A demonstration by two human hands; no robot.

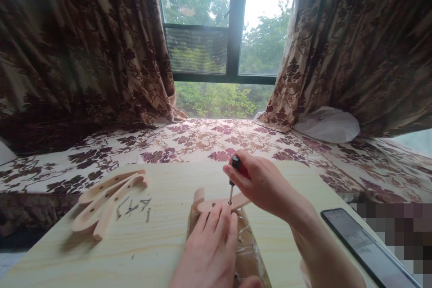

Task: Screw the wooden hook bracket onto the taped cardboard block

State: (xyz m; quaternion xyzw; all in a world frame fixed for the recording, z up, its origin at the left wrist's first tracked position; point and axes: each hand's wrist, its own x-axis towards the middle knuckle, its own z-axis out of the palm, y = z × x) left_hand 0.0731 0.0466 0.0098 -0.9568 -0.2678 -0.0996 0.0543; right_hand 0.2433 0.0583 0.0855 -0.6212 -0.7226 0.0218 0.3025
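Screwdriver [232,183] almost upright, tip [230,202] down, right fingers [245,158] around handle [235,162], left fingers [213,221] slightly spread

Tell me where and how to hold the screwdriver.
Best, I'd say, by its thick handle, from the right, as the right hand holds it. The screwdriver stands nearly upright, tip down at the wooden piece, so its handle is uppermost; its thin shaft offers little grip, and the left hand covers the near side.
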